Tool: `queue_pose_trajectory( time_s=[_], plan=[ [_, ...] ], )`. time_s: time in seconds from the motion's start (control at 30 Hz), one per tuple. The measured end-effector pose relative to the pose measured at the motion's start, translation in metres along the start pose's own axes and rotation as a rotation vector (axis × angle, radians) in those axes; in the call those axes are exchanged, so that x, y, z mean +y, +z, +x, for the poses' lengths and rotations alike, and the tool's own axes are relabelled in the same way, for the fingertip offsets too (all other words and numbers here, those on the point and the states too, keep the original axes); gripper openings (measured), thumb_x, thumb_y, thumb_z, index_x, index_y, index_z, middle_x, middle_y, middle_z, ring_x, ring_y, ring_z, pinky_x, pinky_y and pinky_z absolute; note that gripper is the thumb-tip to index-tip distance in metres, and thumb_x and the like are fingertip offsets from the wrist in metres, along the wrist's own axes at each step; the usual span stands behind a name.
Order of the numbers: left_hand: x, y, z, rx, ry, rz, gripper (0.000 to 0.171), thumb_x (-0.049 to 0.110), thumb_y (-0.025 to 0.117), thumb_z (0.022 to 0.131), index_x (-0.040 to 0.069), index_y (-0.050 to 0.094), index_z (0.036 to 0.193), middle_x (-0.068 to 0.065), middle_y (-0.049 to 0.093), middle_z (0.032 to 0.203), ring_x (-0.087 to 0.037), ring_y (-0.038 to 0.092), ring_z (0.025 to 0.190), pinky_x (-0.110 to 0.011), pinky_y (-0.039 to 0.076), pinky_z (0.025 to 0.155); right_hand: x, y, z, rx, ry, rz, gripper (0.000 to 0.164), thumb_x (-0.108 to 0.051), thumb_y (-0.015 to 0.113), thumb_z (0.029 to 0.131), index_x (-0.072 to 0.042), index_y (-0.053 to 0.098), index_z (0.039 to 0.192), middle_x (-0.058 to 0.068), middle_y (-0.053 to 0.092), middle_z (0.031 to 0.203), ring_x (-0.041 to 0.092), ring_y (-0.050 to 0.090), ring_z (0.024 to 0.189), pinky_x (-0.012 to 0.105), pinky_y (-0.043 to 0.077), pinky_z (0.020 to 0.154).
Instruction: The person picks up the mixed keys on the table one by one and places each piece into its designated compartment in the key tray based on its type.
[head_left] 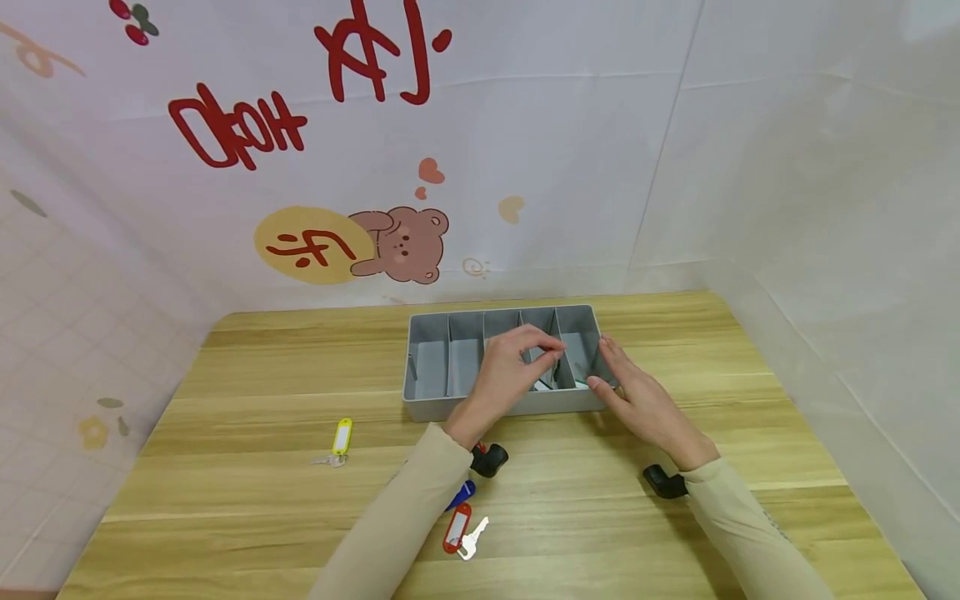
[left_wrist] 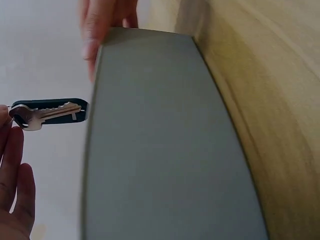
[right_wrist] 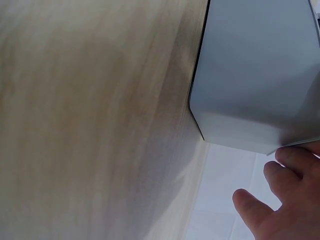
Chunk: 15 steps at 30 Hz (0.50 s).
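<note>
While the left hand [head_left: 504, 367] pinches a green-tagged key [left_wrist: 50, 114] over the gray tray [head_left: 555, 403], near the far edge of the worktop [head_left: 262, 367], the right hand [head_left: 643, 403], fingers spread, touches the tray's right end.

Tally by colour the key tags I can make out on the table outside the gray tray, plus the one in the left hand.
Yellow tag: 1
Blue tag, partly hidden: 1
Red tag: 1
Dark green tag, in the left hand: 1
Total: 4
Not counted: a red patch, too hidden to identify.
</note>
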<state>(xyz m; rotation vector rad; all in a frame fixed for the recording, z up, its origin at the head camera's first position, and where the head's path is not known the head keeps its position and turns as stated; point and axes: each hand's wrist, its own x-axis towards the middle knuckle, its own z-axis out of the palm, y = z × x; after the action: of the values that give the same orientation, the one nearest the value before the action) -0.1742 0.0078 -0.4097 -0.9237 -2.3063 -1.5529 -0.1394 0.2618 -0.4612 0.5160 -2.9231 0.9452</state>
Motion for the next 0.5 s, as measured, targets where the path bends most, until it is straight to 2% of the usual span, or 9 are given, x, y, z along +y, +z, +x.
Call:
queue_pose_trajectory(
  time_s=[0.17,0.27,0.4,0.5],
  plan=[
    [-0.009,0.007,0.0,-0.016,-0.017,0.065,0.011,0.008,0.076,0.095,0.009,0.082,0.104,0.0,0.074,0.097,-0.012,0.067,0.089,-0.035,0.057,0.074,0.0,0.001,0.0,0.005,-0.002,-0.001,0.075,-0.042,0.052,0.109,-0.001,0.02,0.164,0.017,0.017,0.171,0.039,0.021,0.155,0.063,0.027,0.118],
    [-0.013,0.01,0.002,-0.046,-0.03,0.121,0.012,0.01,0.074,0.097,0.009,0.081,0.106,0.0,0.074,0.099,-0.013,0.068,0.089,-0.032,0.057,0.074,0.0,0.0,0.0,-0.001,-0.002,0.004,0.075,-0.042,0.052,0.109,-0.001,0.02,0.164,0.017,0.017,0.171,0.04,0.021,0.155,0.063,0.026,0.118],
    [-0.017,0.012,0.003,-0.081,-0.031,0.212,0.011,0.012,0.074,0.097,0.01,0.082,0.106,0.0,0.075,0.1,-0.015,0.07,0.09,-0.026,0.055,0.076,-0.001,-0.001,0.0,-0.014,0.002,0.004,0.076,-0.042,0.051,0.109,-0.001,0.019,0.164,0.017,0.016,0.171,0.041,0.02,0.155,0.064,0.026,0.118],
    [-0.019,0.014,0.004,-0.094,-0.02,0.29,0.01,0.012,0.075,0.096,0.011,0.082,0.104,0.0,0.076,0.099,-0.019,0.071,0.092,-0.028,0.056,0.08,-0.001,-0.001,0.001,-0.017,0.005,-0.001,0.076,-0.042,0.051,0.109,-0.001,0.019,0.164,0.017,0.016,0.171,0.041,0.02,0.155,0.064,0.026,0.118]
  ],
)
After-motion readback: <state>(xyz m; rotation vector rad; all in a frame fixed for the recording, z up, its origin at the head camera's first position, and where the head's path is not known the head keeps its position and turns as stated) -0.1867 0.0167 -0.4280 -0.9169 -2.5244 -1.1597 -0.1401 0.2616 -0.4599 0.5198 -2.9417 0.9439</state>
